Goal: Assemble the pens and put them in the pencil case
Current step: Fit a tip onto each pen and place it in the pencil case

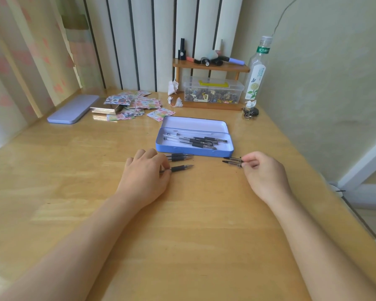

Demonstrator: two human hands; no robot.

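An open blue pencil case lies on the wooden desk, with several assembled pens inside it. My left hand pinches the rear end of an uncapped pen lying on the desk. Two more uncapped pens lie just beyond it, against the case's front wall. To the right, my right hand pinches a clear pen cap at its open end. A second cap lies right beside it.
The case's lid lies at the far left. Sticker sheets are scattered behind the case. At the back stand a small wooden shelf, a clear box of small items and a glass bottle. Keys lie near the bottle.
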